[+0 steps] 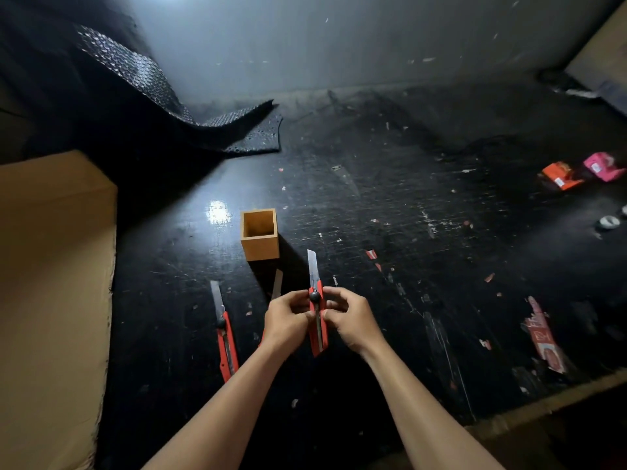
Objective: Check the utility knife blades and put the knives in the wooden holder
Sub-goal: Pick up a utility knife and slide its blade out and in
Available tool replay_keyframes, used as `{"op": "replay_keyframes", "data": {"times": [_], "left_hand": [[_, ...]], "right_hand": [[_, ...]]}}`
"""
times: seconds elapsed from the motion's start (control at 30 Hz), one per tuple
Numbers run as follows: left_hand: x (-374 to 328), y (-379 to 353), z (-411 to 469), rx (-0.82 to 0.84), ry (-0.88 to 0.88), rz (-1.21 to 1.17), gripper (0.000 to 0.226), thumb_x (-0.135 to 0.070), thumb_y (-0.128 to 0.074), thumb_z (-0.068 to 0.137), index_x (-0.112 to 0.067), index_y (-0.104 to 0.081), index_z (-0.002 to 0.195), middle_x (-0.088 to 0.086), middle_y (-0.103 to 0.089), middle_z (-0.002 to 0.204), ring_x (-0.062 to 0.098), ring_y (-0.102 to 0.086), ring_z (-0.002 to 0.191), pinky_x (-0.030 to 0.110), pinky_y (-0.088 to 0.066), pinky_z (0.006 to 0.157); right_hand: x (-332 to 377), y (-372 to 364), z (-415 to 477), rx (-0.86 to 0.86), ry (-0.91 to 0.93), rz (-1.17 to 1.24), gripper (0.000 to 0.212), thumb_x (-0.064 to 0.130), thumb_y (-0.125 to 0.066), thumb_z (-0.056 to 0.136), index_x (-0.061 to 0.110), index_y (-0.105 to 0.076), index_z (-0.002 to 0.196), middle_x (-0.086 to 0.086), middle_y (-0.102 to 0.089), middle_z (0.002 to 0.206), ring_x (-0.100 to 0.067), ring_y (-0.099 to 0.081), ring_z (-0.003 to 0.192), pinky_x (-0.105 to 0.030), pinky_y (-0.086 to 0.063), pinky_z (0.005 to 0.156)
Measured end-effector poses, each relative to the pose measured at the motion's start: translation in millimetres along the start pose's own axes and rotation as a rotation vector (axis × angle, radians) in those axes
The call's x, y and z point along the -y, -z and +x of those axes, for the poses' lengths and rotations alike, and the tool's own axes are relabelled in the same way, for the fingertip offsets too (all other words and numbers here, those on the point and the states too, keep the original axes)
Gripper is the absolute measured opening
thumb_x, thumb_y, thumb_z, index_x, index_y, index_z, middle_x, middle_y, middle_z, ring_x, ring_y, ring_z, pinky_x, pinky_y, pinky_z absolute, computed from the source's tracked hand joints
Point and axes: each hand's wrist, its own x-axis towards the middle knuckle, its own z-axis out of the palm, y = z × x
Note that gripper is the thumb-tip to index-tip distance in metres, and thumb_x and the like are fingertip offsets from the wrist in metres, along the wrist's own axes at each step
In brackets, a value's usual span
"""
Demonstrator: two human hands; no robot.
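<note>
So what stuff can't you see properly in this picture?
Head view:
- A second knife on the table: the left hand hides nearly all but its blade.
- The held knife: fingers hide the middle of its handle.
- The wooden holder: its bottom inside is out of sight.
- The orange packet and pink packet: labels too small.

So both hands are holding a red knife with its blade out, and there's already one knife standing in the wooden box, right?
Not quite. The head view shows the wooden box empty. Both the left hand and right hand do hold the red knife, blade out.
</note>
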Motion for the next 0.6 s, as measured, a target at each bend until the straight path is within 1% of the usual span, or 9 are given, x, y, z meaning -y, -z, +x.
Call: {"op": "replay_keyframes", "data": {"times": [0.03, 0.1, 0.2, 0.3, 0.37, 0.47, 0.53, 0.6], "left_hand": [[-4, 4, -4, 0.019, -0.013, -0.058, 0.037, 0.001, -0.074, 0.086, -0.018, -0.077, 0.118, -0.001, -0.082, 0.103, 0.013, -0.078, 0.096, 0.029, -0.064, 0.084], [-15, 11, -12, 0.044, -0.047, -0.163, 0.038, 0.003, -0.073, 0.088, -0.017, -0.075, 0.121, 0.002, -0.082, 0.105, 0.015, -0.079, 0.098, 0.029, -0.064, 0.081], [-36, 24, -26, 0.097, -0.116, -0.292, 0.039, 0.006, -0.071, 0.089, -0.016, -0.073, 0.121, 0.009, -0.082, 0.107, 0.024, -0.079, 0.100, 0.034, -0.064, 0.079], [-60, 43, -42, 0.134, -0.172, -0.368, 0.039, 0.008, -0.069, 0.090, -0.016, -0.072, 0.120, 0.013, -0.081, 0.107, 0.026, -0.079, 0.096, 0.036, -0.064, 0.077], [-77, 59, -56, 0.159, -0.211, -0.417, 0.038, 0.010, -0.068, 0.090, -0.015, -0.072, 0.120, 0.014, -0.081, 0.106, 0.024, -0.080, 0.091, 0.035, -0.064, 0.073], [-101, 84, -75, 0.150, -0.277, -0.433, 0.040, 0.011, -0.068, 0.089, -0.011, -0.071, 0.122, 0.017, -0.080, 0.109, 0.025, -0.079, 0.090, 0.037, -0.066, 0.073], [-116, 101, -86, 0.121, -0.316, -0.439, 0.039, 0.011, -0.068, 0.089, -0.010, -0.072, 0.121, 0.017, -0.080, 0.107, 0.025, -0.079, 0.088, 0.037, -0.066, 0.073], [-130, 116, -99, 0.109, -0.349, -0.450, 0.036, 0.013, -0.067, 0.089, -0.010, -0.073, 0.116, 0.012, -0.082, 0.101, 0.022, -0.080, 0.082, 0.034, -0.066, 0.068]], "right_hand": [[6, 2, -4, -0.002, 0.029, 0.003, 0.046, -0.010, -0.064, 0.087, 0.031, -0.073, 0.107, -0.002, -0.078, 0.103, -0.015, -0.074, 0.101, -0.033, -0.063, 0.084], [21, 8, -13, -0.007, 0.075, 0.031, 0.043, -0.009, -0.065, 0.088, 0.029, -0.075, 0.105, -0.001, -0.080, 0.103, -0.013, -0.075, 0.100, -0.030, -0.062, 0.084], [45, 13, -27, 0.000, 0.145, 0.086, 0.033, -0.007, -0.066, 0.090, 0.017, -0.076, 0.110, -0.003, -0.081, 0.102, -0.015, -0.076, 0.099, -0.033, -0.062, 0.087], [73, 12, -42, 0.018, 0.226, 0.124, 0.028, -0.007, -0.065, 0.090, 0.011, -0.076, 0.110, -0.005, -0.081, 0.101, -0.016, -0.077, 0.097, -0.028, -0.061, 0.083], [92, 9, -51, 0.027, 0.295, 0.128, 0.026, -0.006, -0.064, 0.091, 0.009, -0.075, 0.109, -0.005, -0.081, 0.101, -0.015, -0.077, 0.097, -0.025, -0.060, 0.082], [123, 0, -61, 0.039, 0.416, 0.108, 0.025, -0.006, -0.065, 0.091, 0.008, -0.076, 0.108, -0.008, -0.081, 0.100, -0.021, -0.077, 0.097, -0.035, -0.062, 0.086], [145, -6, -65, 0.057, 0.468, 0.110, 0.019, -0.003, -0.069, 0.091, 0.006, -0.077, 0.105, -0.010, -0.081, 0.097, -0.024, -0.078, 0.092, -0.039, -0.063, 0.084], [167, -10, -71, 0.087, 0.496, 0.139, 0.013, 0.002, -0.072, 0.090, 0.003, -0.077, 0.102, -0.013, -0.081, 0.092, -0.025, -0.079, 0.083, -0.041, -0.065, 0.080]]}}
